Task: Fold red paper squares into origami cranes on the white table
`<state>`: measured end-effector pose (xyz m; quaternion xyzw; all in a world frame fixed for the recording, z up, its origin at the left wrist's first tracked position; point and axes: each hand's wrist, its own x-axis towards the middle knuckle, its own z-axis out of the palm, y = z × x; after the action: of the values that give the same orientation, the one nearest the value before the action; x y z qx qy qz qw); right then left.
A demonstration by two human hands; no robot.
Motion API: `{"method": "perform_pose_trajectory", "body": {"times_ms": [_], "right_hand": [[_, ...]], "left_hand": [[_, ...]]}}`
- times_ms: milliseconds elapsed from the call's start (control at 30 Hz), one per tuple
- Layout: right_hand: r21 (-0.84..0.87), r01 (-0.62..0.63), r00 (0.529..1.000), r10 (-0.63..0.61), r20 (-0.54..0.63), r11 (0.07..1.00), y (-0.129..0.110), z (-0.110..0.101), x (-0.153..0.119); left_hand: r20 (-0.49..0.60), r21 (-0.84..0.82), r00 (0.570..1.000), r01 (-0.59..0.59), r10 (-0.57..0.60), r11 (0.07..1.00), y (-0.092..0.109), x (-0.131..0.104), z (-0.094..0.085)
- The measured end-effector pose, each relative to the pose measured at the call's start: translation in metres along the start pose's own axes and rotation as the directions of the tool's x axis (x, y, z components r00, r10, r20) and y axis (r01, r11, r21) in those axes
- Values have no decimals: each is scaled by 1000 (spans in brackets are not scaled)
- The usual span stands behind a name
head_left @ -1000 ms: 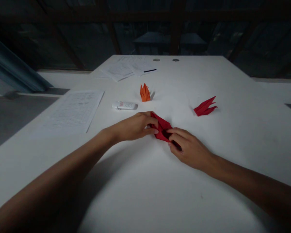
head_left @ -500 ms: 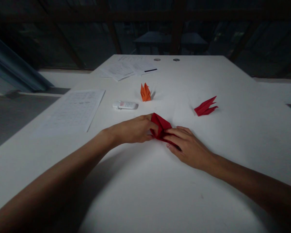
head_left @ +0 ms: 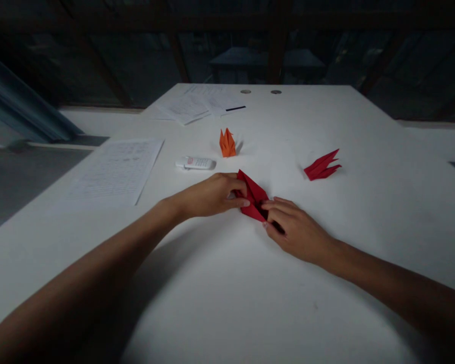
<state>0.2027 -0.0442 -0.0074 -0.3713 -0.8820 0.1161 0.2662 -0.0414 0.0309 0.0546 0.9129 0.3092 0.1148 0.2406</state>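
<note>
A folded piece of red paper (head_left: 255,190) is between my two hands over the white table (head_left: 227,283), its flaps partly spread. My left hand (head_left: 222,194) pinches its left side, with the thumb on the near flap. On the right, my right hand (head_left: 293,225) grips the lower right corner between thumb and fingers. An orange folded-paper figure (head_left: 227,143) stands beyond the red paper. Farther right lies a red folded-paper figure (head_left: 322,166) with pointed tips.
A white labelled object (head_left: 195,163) lies beyond my left hand. Printed sheets (head_left: 114,172) are at the left, and more papers (head_left: 189,106) lie at the far left with a black strip (head_left: 235,108). Two round discs sit near the far edge.
My left hand has shifted slightly away from me, and its thumb now shows on the red paper. The paper's flaps are spread wider. My right hand has barely moved.
</note>
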Motion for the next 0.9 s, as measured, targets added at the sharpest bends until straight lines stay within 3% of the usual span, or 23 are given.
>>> {"method": "perform_pose_trajectory", "body": {"times_ms": [200, 333, 500, 633, 800, 900], "right_hand": [[26, -22, 999, 23, -25, 999, 0, 3, -2], [8, -75, 997, 75, -12, 997, -2, 1, -1], [10, -2, 999, 1, 36, 1000, 0, -1, 1], [5, 1, 1000, -1, 18, 1000, 0, 1, 1], [-6, -88, 996, 87, -22, 996, -1, 2, -2], [-19, -40, 999, 39, -15, 999, -1, 1, -3]], "left_hand": [[78, -192, 996, -25, 40, 981, -6, -2, -6], [10, -219, 1000, 4, -2, 976, -8, 0, -2], [-71, -152, 996, 35, -46, 988, -9, 2, 6], [-95, -240, 992, 58, -83, 969, -9, 2, 11], [-203, -289, 964, 111, -174, 951, -10, 3, 18], [-233, -302, 947, 144, -219, 943, -11, 5, 24]]}}
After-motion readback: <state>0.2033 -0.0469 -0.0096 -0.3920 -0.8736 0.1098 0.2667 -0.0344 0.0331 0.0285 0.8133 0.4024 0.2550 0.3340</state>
